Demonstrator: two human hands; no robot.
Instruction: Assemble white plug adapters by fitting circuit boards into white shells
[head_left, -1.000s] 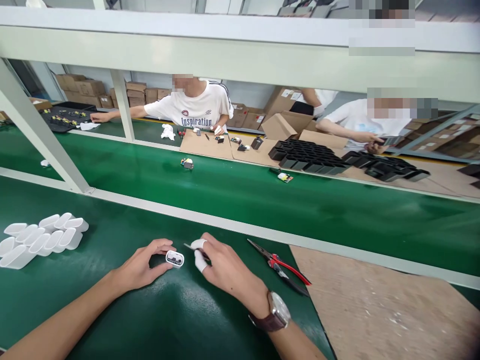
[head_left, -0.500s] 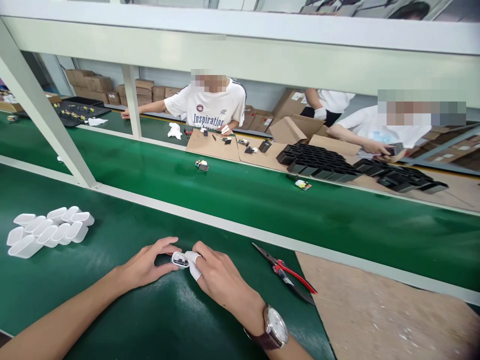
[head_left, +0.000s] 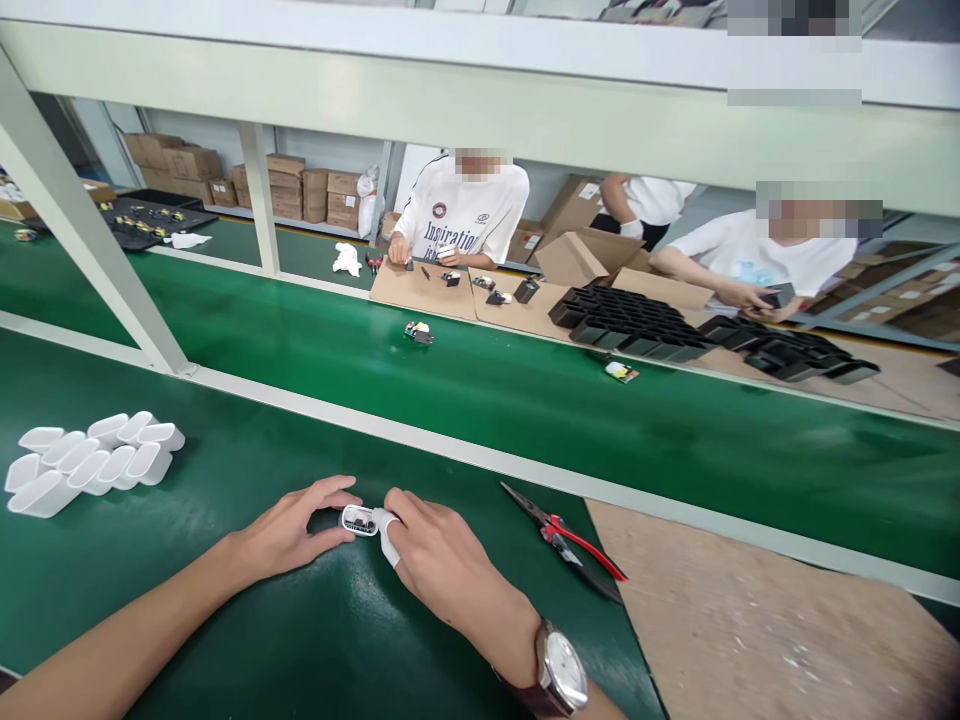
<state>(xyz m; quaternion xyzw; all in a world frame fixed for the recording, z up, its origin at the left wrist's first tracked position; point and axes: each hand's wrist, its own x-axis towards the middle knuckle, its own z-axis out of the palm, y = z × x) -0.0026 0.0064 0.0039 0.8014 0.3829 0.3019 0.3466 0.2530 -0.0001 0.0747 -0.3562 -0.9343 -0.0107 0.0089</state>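
A small white plastic housing (head_left: 358, 520) lies on its side on the green bench mat (head_left: 247, 620), its open end showing dark parts inside. My left hand (head_left: 289, 530) pinches it from the left between thumb and fingers. My right hand (head_left: 435, 555) presses against its right end with white finger cots on the thumb and forefinger; a watch sits on that wrist. Whatever thin tool the right fingers may hold is hidden.
Several empty white housings (head_left: 90, 465) lie grouped at the left. Red-handled pliers (head_left: 562, 540) rest beside a brown board (head_left: 765, 630) at the right. A green conveyor belt (head_left: 525, 400) carries two small assemblies. Three people work at the far side, with black trays (head_left: 637, 325) and cardboard boxes.
My right hand has closed in from a short gap to touch the housing's right end. The left hand kept its grip. The person opposite drew an outstretched arm back in.
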